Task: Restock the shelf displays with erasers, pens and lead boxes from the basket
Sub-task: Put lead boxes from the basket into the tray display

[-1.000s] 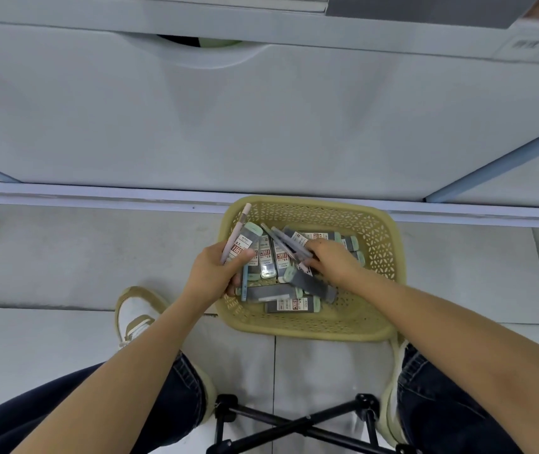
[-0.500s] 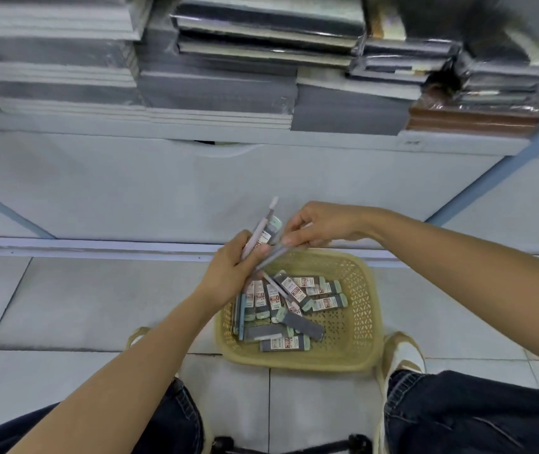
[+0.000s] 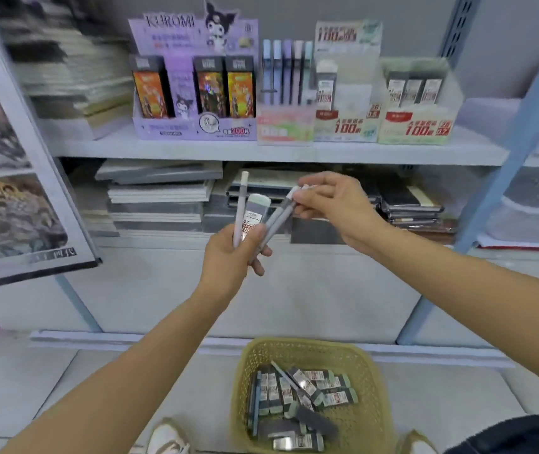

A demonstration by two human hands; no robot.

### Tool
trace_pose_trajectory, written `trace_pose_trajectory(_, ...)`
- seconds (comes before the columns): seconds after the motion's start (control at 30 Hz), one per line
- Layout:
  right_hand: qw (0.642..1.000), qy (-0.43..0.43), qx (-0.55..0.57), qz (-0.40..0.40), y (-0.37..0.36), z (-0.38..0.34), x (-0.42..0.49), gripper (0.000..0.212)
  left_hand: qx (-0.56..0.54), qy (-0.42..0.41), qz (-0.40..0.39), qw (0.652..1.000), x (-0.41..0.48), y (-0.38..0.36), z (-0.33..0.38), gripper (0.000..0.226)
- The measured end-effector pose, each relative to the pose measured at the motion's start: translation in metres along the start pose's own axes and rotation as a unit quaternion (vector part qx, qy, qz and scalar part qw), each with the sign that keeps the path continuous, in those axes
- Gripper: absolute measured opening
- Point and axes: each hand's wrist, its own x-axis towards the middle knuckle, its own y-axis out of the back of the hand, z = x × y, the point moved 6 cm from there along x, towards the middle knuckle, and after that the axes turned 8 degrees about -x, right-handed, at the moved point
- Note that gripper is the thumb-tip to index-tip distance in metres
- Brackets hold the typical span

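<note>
Left grip (image 3: pixel 225 257) clutches a white pen (image 3: pixel 241 208), a lead box (image 3: pixel 255 211) and the lower end of a grey pen (image 3: pixel 278 217), whose top the right grip (image 3: pixel 336 204) pinches just beside it. Pulling the grey pen free could drag the lead box loose, dropping it toward the basket (image 3: pixel 294 344) well below both grips.

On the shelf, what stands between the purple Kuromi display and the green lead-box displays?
In the head view, a pink-fronted display box holding upright pastel pens stands there.
</note>
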Motion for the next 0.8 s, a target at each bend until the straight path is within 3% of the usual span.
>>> trace_pose_trajectory(0.2,0.977,0.169,-0.023,0.125,0.063,-0.145,0.035,0.003,-0.028,-0.099,0.034,0.994,0.032,0.007,0.115,0.035)
trace_pose_trajectory(0.33,0.959,0.210,-0.078,0.172,0.089,-0.206,0.060,0.018,-0.048,-0.131,0.037,0.990,0.053,0.013,0.157,0.031)
trace_pose_trajectory(0.53,0.949,0.184,-0.198,0.164,0.081,-0.199,0.103,0.029,-0.065,-0.125,0.042,0.989,0.085,0.014,0.163,0.027)
trace_pose_trajectory(0.8,0.927,0.157,-0.320,0.117,0.052,-0.165,0.151,0.011,-0.074,-0.102,0.036,0.991,0.113,0.016,0.147,0.033)
